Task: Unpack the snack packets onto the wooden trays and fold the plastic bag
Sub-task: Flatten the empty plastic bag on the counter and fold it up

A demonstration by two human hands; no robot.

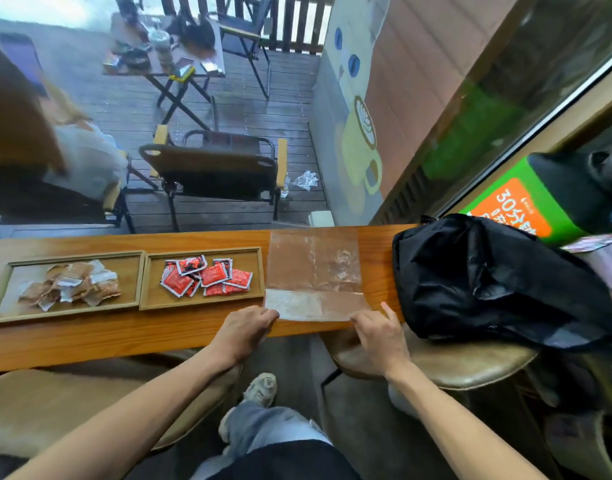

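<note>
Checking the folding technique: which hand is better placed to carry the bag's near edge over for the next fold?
Probably neither alone: the left hand and right hand each pinch a near corner of the plastic bag.

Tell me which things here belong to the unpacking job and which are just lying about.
Job: clear plastic bag, red packets, brown packets, two wooden trays, left hand, right hand.
Lying about: black bag, folding chair.

Soft daylight came from beyond the table; shadows were faint, edges bowed outward, and the far deck looked blurred.
</note>
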